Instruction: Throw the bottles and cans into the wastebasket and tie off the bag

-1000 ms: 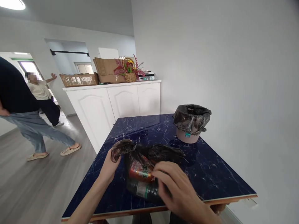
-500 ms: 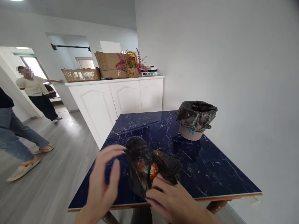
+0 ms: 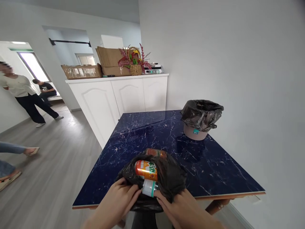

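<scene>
A black plastic bag (image 3: 175, 175) lies at the near edge of the dark blue marbled table (image 3: 152, 132), its mouth spread toward me. Inside the opening show an orange drink can (image 3: 145, 169) and a clear plastic bottle (image 3: 149, 187) with a white and green label. Another reddish-orange item (image 3: 156, 153) shows dimly through the film at the back. My left hand (image 3: 122, 195) is closed on the left side of the bag's rim. On the right side, my right hand (image 3: 175, 203) grips the rim too, its fingertips beside the bottle. The rest of the contents is hidden.
A bin (image 3: 195, 135) lined with a black bag stands at the table's right, near the wall. Behind the table is a white cabinet (image 3: 127, 95) with cardboard boxes (image 3: 82, 72) and a flower basket (image 3: 135, 69). Several people are at the left.
My left hand has come down from the air onto the bag's rim. The bag's mouth has been pulled wider, uncovering the can and bottle. People at the left have moved.
</scene>
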`<action>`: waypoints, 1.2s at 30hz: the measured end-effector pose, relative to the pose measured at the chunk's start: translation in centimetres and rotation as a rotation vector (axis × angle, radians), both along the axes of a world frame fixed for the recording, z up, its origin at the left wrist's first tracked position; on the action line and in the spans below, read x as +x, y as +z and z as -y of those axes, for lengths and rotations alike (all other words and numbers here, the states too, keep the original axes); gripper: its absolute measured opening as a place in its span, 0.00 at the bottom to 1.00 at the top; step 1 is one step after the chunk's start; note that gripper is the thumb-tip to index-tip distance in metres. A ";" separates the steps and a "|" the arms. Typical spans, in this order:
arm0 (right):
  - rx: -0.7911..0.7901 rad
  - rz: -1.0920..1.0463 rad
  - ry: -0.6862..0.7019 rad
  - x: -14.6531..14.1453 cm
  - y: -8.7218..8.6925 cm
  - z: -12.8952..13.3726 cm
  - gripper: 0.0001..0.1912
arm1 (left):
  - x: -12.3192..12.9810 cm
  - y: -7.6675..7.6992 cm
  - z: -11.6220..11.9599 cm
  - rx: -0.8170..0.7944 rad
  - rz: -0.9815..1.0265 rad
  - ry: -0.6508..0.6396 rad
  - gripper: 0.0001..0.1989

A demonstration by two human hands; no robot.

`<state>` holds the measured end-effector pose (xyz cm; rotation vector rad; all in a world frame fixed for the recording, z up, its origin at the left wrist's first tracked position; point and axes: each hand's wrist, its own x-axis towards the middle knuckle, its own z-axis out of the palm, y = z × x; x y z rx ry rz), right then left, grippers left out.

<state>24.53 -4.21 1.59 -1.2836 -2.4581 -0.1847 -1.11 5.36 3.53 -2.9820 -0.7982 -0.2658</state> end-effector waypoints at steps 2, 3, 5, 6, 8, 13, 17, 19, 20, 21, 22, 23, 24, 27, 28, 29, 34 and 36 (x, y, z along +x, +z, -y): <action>0.017 0.007 -0.038 0.4 -0.9 0.3 0.18 | -1.1 -0.2 -0.2 0.031 -0.011 0.080 0.15; 0.018 0.005 -0.070 0.6 -1.4 0.5 0.16 | -1.5 -0.1 -0.1 0.072 -0.004 0.111 0.14; 0.028 -0.020 -0.145 1.2 -2.1 0.8 0.12 | -1.7 0.4 0.3 0.194 0.052 0.149 0.13; 0.047 -0.048 -0.186 1.4 -2.4 0.9 0.11 | -1.4 0.8 0.7 0.252 0.092 0.153 0.13; 0.106 -0.134 -0.261 1.6 -2.7 1.0 0.15 | -0.1 1.8 1.5 0.318 0.157 0.116 0.11; 0.174 -0.304 -0.361 1.6 -3.5 0.5 0.23 | 4.5 3.3 1.4 0.241 0.098 -0.001 0.21; 0.130 -0.275 -0.452 2.3 -5.0 0.2 0.27 | 6.1 2.9 -1.1 0.090 0.009 0.004 0.31; 0.047 -0.242 -0.478 2.8 -5.6 0.3 0.27 | 6.1 2.7 -2.3 0.028 -0.007 0.018 0.34; 0.000 -0.234 -0.481 3.1 -5.9 0.4 0.28 | 6.1 2.8 -2.8 -0.001 -0.005 0.026 0.34; -0.047 -0.236 -0.478 3.3 -6.0 0.5 0.28 | 6.0 2.9 -3.2 -0.028 0.002 0.033 0.34; -0.088 -0.249 -0.470 3.5 -6.1 0.6 0.29 | 6.0 3.0 -3.5 -0.053 0.019 0.043 0.33; -0.125 -0.269 -0.462 3.7 -6.1 0.7 0.31 | 5.9 3.2 -3.7 -0.075 0.047 0.057 0.31; -0.161 -0.292 -0.457 3.8 -6.2 0.7 0.32 | 5.8 3.5 -3.8 -0.099 0.088 0.075 0.29; -0.265 -0.349 -0.463 3.7 -6.7 0.4 0.32 | 5.4 4.1 -3.5 -0.221 0.288 0.177 0.27; -0.289 -0.360 -0.475 3.5 -6.9 0.3 0.32 | 5.2 4.2 -3.3 -0.282 0.375 0.220 0.27; -0.303 -0.370 -0.485 3.4 -7.2 0.0 0.31 | 4.9 4.2 -3.2 -0.348 0.469 0.260 0.28; -0.278 -0.430 -0.501 2.6 -8.2 -1.5 0.28 | 3.2 4.6 -3.3 -0.688 1.018 0.445 0.32; -0.274 -0.442 -0.498 2.6 -8.4 -2.1 0.28 | 2.3 5.7 -3.7 -0.767 1.278 0.493 0.31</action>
